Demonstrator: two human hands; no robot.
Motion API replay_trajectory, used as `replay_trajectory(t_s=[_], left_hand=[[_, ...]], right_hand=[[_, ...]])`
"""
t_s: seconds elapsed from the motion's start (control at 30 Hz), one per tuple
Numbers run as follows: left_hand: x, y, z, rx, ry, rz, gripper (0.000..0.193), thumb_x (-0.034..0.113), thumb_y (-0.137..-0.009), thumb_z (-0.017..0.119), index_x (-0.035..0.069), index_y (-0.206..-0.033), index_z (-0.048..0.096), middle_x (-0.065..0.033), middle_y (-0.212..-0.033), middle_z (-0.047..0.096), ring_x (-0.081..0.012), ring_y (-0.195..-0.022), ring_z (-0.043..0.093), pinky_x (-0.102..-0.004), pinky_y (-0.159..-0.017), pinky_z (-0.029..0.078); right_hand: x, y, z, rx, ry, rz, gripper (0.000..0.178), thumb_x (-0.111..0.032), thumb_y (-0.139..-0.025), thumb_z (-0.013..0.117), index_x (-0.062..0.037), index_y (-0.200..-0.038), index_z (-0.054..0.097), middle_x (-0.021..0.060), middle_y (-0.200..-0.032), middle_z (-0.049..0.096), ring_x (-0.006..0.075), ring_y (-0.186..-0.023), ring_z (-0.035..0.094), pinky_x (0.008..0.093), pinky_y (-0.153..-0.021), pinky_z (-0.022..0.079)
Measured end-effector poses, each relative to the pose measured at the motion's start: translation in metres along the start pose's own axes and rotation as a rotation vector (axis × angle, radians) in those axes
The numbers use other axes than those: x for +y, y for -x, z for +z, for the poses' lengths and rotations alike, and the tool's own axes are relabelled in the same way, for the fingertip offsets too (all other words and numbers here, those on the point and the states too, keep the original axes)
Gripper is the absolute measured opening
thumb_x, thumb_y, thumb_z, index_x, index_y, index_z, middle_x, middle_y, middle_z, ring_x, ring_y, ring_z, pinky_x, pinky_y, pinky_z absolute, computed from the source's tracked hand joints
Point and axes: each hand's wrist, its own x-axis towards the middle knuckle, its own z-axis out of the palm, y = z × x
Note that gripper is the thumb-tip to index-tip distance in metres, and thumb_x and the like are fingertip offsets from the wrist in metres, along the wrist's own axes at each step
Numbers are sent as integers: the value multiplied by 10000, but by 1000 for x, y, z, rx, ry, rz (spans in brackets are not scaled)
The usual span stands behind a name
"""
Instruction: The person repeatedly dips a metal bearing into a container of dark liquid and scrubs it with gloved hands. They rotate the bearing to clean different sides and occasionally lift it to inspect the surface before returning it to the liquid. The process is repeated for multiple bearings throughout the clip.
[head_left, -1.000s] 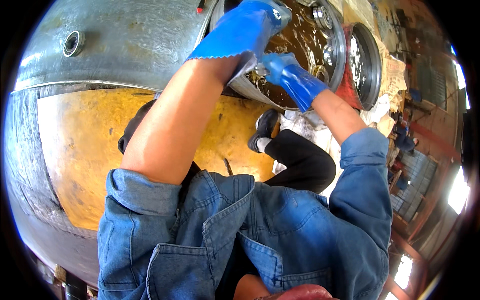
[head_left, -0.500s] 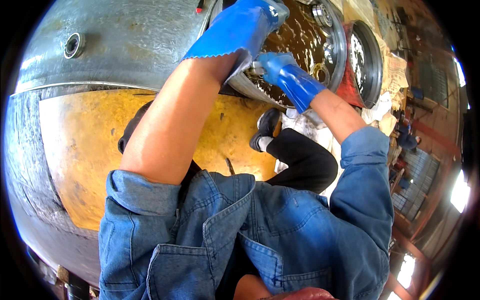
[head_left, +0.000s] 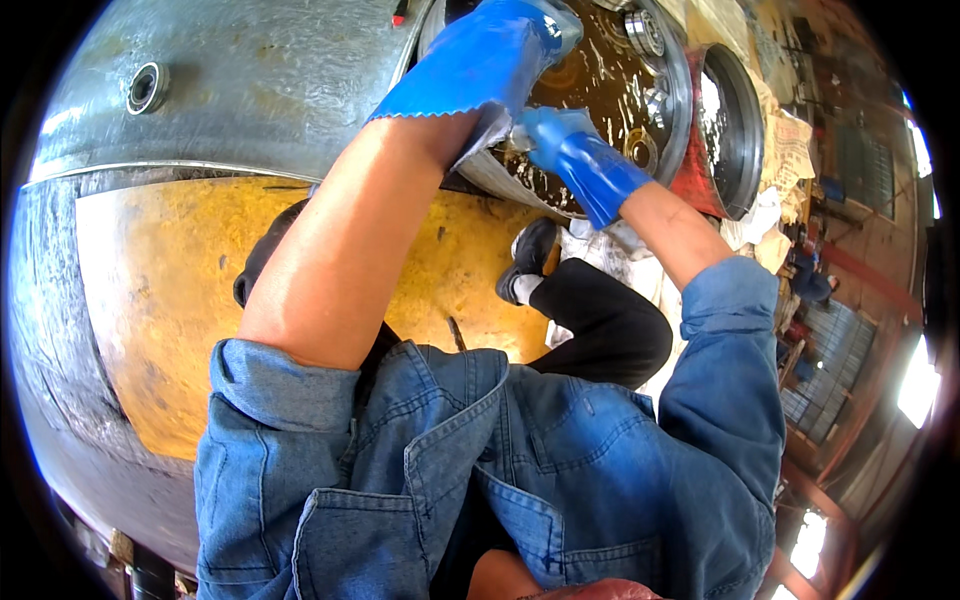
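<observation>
Both my hands wear long blue rubber gloves and reach over a round metal tub (head_left: 683, 100) of brown, oily-looking liquid. My left hand (head_left: 548, 28) is above the tub near the picture's top edge, and its fingers are mostly hidden by the glove. Closer to me, my right hand (head_left: 550, 135) is curled at the tub's near side, with a small greyish piece at its fingertips that I cannot make out. A metal ball bearing (head_left: 645, 33) sits at the tub's far right. Under the liquid, another ring-shaped bearing (head_left: 640, 148) shows right of my right hand.
A bearing (head_left: 147, 88) lies on the grey metal surface (head_left: 260, 90) at the left, with a small red-tipped object (head_left: 399, 14) near its far edge. A red-sided container (head_left: 700, 150) stands right of the tub. Sacks (head_left: 785, 150) lie beyond it; a yellow board (head_left: 160, 300) is below.
My hands stay in almost the same place, with only slight shifts. The liquid's surface ripples have changed, and the submerged bearing near my right hand shows more clearly.
</observation>
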Motion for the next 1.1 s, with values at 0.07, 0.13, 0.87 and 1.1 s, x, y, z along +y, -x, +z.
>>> replay_trajectory(t_s=[0.07,0.13,0.87,1.1], left_hand=[[-1,-1,0,7,2,2,244,255,-878,707,83,-1040,768,-126,-893,730,-244,-844,687,-344,-752,537],[0,-5,-1,13,5,5,243,255,-878,707,82,-1038,768,-126,-889,729,-242,-840,687,-343,-748,537],[1,-8,2,16,32,4,240,253,-879,708,71,-1024,769,-119,-846,727,-225,-792,685,-333,-713,537],[-5,-8,0,27,33,-16,240,253,-879,709,68,-1019,769,-116,-832,727,-219,-777,685,-330,-702,536]], right_hand=[[-13,-4,-14,-127,-369,453,266,-181,-904,596,-92,-1123,720,204,-1126,723,340,-1011,712,426,-864,559],[-9,-3,-17,-178,-468,518,298,-192,-914,598,-90,-1170,710,189,-1174,715,339,-1055,708,439,-900,564],[7,-14,8,5,-378,382,228,-139,-888,656,-100,-1112,668,130,-1138,727,278,-981,723,405,-872,584],[6,-20,4,-85,-458,438,237,-194,-894,624,-51,-1072,691,180,-1049,731,318,-943,725,415,-846,579]])
